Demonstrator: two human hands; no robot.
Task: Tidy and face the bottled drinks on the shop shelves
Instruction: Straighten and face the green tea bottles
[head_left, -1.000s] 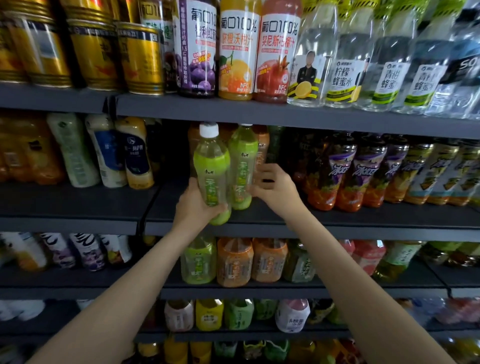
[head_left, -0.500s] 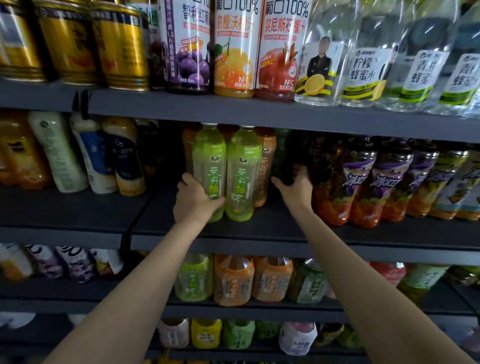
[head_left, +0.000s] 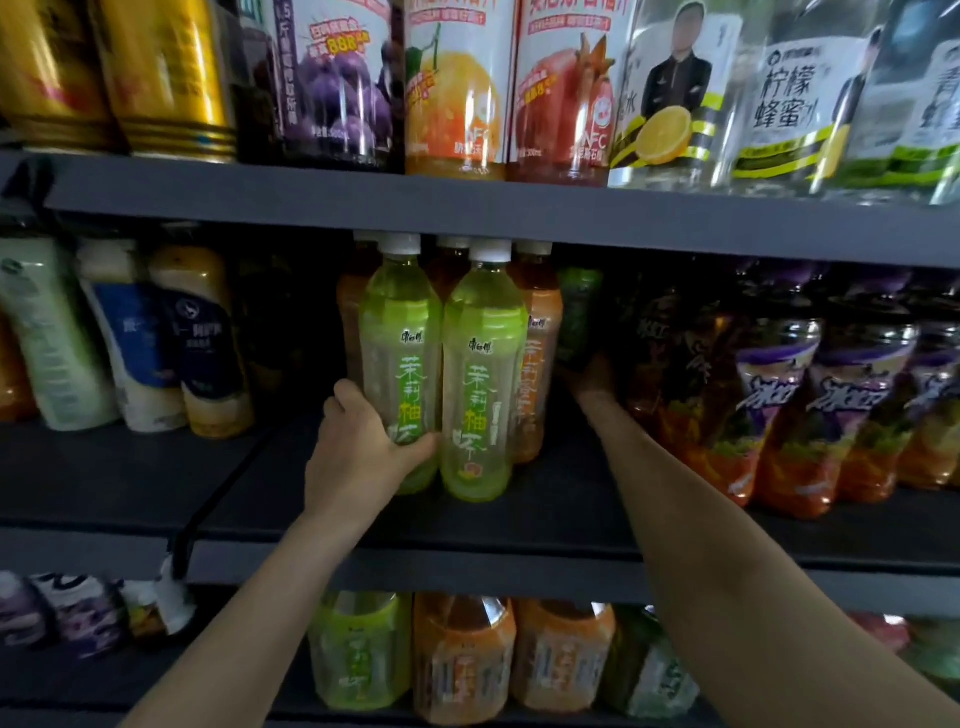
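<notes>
Left hand on a green tea bottle at the front; right hand reaching deep for a dark green bottle behind.

The left hand (head_left: 358, 457) grips the lower part of the left green bottle (head_left: 399, 364), thumb across its label; the bottle stands upright at frame centre, touching the second green bottle (head_left: 483, 374) on its right, both labels forward. The right hand (head_left: 589, 376) is deep in the shadow, right of the orange bottle (head_left: 537, 358), just below a dark green bottle (head_left: 577, 317) (whether its fingers already hold it cannot be told). That bottle stands upright, above and behind this hand, so probably it must be pulled forward.
</notes>
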